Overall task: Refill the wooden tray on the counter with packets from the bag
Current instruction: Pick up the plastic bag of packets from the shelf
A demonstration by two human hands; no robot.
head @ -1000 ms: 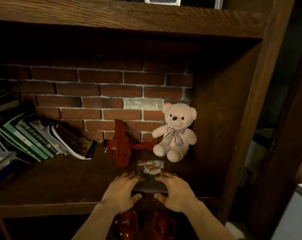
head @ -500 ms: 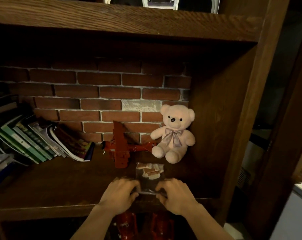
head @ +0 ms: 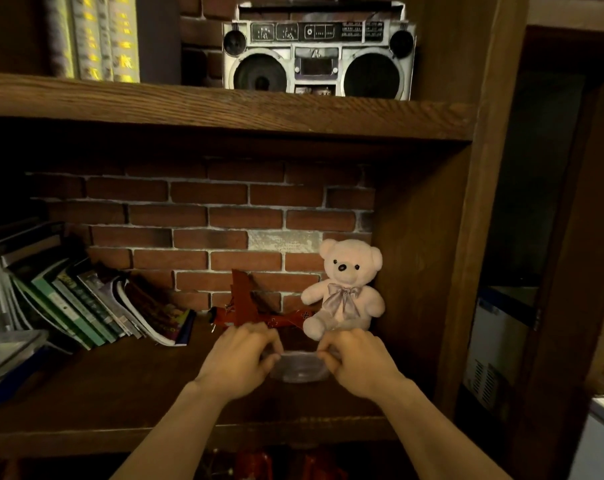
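Both sets of fingers pinch the top edge of a clear plastic bag, the left hand at one corner and the right hand at the other. The bag sits on the shelf just in front of the teddy bear. It looks light, soft and slippery, so the top edge seems the best hold. Both forearms reach in from below, knuckles up. A red toy plane stands just left of the bear. No tray is visible.
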